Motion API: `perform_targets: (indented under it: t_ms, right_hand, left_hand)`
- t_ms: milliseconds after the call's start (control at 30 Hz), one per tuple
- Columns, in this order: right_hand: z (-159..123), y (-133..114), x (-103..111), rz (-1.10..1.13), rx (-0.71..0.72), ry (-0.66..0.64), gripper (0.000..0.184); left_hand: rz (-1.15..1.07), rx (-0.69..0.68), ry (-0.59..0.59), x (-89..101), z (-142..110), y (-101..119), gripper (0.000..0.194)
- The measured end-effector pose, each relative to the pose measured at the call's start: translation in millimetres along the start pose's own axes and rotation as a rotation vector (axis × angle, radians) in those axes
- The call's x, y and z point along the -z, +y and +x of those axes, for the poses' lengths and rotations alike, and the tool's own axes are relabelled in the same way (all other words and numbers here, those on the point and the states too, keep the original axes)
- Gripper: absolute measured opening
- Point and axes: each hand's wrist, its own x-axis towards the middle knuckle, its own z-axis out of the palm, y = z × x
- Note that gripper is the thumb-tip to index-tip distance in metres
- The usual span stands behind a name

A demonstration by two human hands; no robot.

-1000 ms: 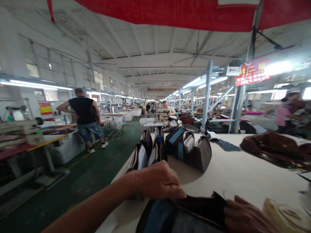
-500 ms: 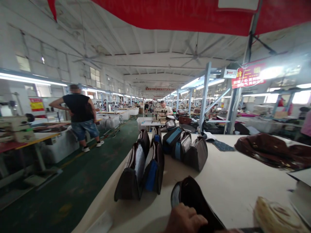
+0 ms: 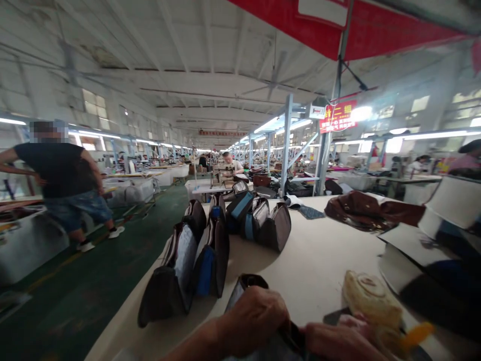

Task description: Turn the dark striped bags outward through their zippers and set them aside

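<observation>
At the bottom edge my left hand (image 3: 253,318) is curled over the top of a dark brown bag (image 3: 244,291) lying on the pale worktable (image 3: 311,265). My right hand (image 3: 338,341) grips the same bag from the right, its fingers closed on the fabric. Most of the bag is hidden under my hands and cut off by the frame. A tan roll of tape (image 3: 370,298) lies just right of my right hand. Two finished bags (image 3: 184,271) stand upright to the left of my left hand.
More upright bags (image 3: 259,220) stand farther back on the table, with a brown heap of material (image 3: 356,208) and stacked flat panels (image 3: 413,250) at the right. A person in a black shirt (image 3: 62,175) stands in the green aisle at left. Sewing stations fill the hall behind.
The view has swung right and slightly down. My left hand moved from the bottom edge back up onto the bag, and my right hand came into view holding it.
</observation>
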Motion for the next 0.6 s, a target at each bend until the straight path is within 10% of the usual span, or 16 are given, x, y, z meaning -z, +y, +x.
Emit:
perform_targets:
  t_ms: [233, 600]
  right_hand:
    - [-10, -33, 9, 0.402, -0.096, 0.093, 0.037]
    - [-25, -28, 19, 0.672, -0.17, 0.081, 0.026]
  left_hand:
    - [-0.449, 0.14, -0.016, 7.2, -10, 41, 0.041]
    - [-0.717, 0.308, -0.28, -3.7, 15, 29, 0.035]
